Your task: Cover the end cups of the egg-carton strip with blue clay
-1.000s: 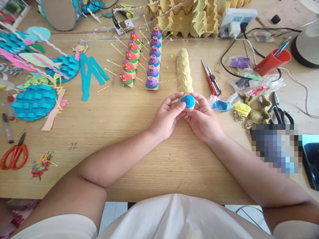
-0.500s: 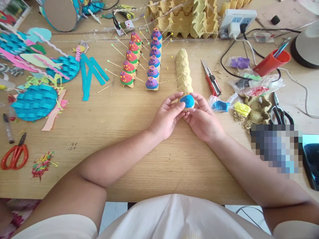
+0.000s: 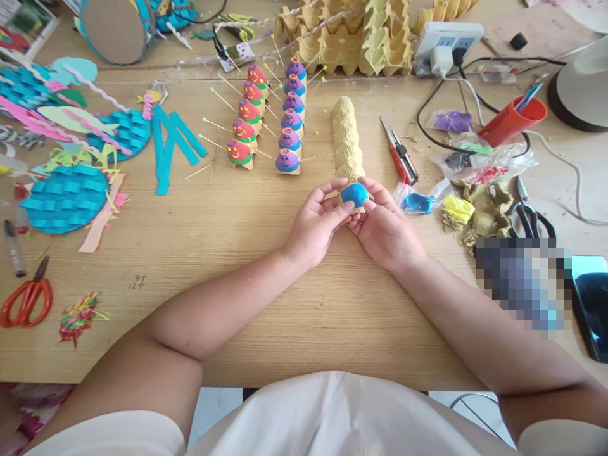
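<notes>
I see left hand (image 3: 314,221) and right hand (image 3: 392,229) at 12 o'clock, both grips closed around front bump of carton strip (image 3: 348,138). Blue cap (image 3: 354,195) covers that bump, faceless; bumps behind bare. Purple-blue row (image 3: 291,119), 11 o'clock, bears faces.

wood tbl (image 3: 228,316) | L: red-hdl scissors (image 3: 34,290), marker (image 3: 15,250), teal paper strips (image 3: 164,152) | mid: red/grn egg-ctn strip (image 3: 246,111), blue/purp egg-ctn strip (image 3: 291,119) | R: utility knife (image 3: 401,155), blk-hdl scissors (image 3: 528,212), phone (image 3: 595,316)

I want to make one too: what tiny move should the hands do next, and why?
Maybe the left hand should press the blue clay lower: its thumb is at the clay's edge, and bare tan shows beneath on the carton strip.
</notes>
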Motion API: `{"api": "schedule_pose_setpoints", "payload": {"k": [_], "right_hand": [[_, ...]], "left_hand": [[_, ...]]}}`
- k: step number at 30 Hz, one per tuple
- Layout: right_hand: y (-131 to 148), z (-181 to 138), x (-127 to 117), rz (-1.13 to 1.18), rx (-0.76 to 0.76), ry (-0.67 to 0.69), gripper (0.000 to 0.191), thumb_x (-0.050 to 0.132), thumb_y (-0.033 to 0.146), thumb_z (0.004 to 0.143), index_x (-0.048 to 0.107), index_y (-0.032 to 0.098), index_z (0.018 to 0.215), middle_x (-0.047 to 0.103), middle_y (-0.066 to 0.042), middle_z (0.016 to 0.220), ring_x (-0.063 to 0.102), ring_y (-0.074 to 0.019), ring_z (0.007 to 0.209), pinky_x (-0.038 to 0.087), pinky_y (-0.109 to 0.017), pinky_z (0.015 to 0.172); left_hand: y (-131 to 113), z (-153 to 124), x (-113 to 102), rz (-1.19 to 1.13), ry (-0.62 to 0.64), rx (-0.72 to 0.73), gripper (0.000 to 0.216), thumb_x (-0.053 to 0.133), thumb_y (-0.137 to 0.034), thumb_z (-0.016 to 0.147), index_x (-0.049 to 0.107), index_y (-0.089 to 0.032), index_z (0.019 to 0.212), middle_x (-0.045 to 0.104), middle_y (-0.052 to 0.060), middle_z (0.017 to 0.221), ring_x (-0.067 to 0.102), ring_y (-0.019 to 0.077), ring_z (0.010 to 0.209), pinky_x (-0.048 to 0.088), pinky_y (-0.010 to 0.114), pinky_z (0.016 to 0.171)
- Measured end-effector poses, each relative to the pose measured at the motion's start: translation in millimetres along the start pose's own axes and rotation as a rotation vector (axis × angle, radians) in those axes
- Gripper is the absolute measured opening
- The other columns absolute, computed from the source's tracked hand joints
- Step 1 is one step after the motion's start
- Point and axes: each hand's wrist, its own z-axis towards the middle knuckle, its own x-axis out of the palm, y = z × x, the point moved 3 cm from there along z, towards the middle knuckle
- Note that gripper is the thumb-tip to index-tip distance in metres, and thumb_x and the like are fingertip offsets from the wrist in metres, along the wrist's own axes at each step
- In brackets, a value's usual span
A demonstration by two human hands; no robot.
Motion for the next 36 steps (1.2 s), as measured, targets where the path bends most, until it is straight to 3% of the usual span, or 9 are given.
{"api": "schedule_pose_setpoints", "payload": {"k": [9,17,23,28,33,36], "right_hand": [[0.4,-1.4,3.0,0.028,0.021,-0.048,0.042,0.104,0.046,0.083,0.080,0.035,0.116,0.084,0.005,0.113,0.071,-0.0144,0.089,0.066,-0.032,0.090],[-2.6,2.4,-1.3,0.056,-0.005,-0.033,0.040,0.104,0.047,0.085,0.081,0.037,0.116,0.083,0.007,0.107,0.072,-0.0134,0.088,0.067,-0.029,0.086],[-3.8,1.2,-0.9,0.000,-0.011,-0.032,0.041,0.102,0.049,0.087,0.079,0.038,0.119,0.082,0.006,0.105,0.071,-0.0152,0.088,0.067,-0.032,0.088],[-3.0,-0.4,2.6,0.046,-0.018,-0.040,0.040,0.106,0.046,0.083,0.082,0.037,0.114,0.080,0.007,0.098,0.067,-0.0118,0.081,0.066,-0.025,0.082],[-3.3,-0.2,1.0,0.014,-0.031,-0.020,0.040,0.103,0.048,0.087,0.080,0.038,0.118,0.080,0.007,0.100,0.069,-0.0126,0.083,0.067,-0.028,0.084],[-4.1,0.3,-1.0,-0.021,-0.032,-0.023,0.039,0.100,0.050,0.090,0.077,0.038,0.120,0.080,0.006,0.101,0.070,-0.0139,0.084,0.067,-0.030,0.086]], "left_hand": [[-1.0,-2.1,1.3,0.055,0.036,0.025,0.062,0.108,-0.031,0.077,0.072,-0.027,0.128,0.087,-0.004,0.097,0.082,0.0138,0.093,0.064,0.032,0.101],[-0.2,0.3,-1.0,-0.059,-0.091,-0.078,0.038,0.094,-0.026,0.095,0.075,-0.031,0.128,0.082,-0.009,0.091,0.078,0.0089,0.086,0.058,0.025,0.091],[-1.6,-0.4,-1.3,-0.074,-0.092,-0.100,0.045,0.095,-0.021,0.093,0.074,-0.030,0.132,0.083,-0.008,0.090,0.081,0.0102,0.090,0.059,0.025,0.093],[-1.1,0.7,-3.1,-0.064,-0.089,-0.089,0.043,0.093,-0.020,0.095,0.076,-0.030,0.132,0.086,-0.006,0.095,0.085,0.0126,0.098,0.061,0.026,0.099],[-1.2,1.6,-2.6,-0.078,-0.084,-0.089,0.041,0.092,-0.018,0.095,0.075,-0.030,0.131,0.084,-0.008,0.090,0.081,0.0092,0.087,0.059,0.023,0.090],[-1.1,1.2,-2.0,-0.080,-0.095,-0.099,0.039,0.090,-0.020,0.097,0.075,-0.030,0.131,0.083,-0.007,0.092,0.081,0.0103,0.090,0.060,0.025,0.093]]}}
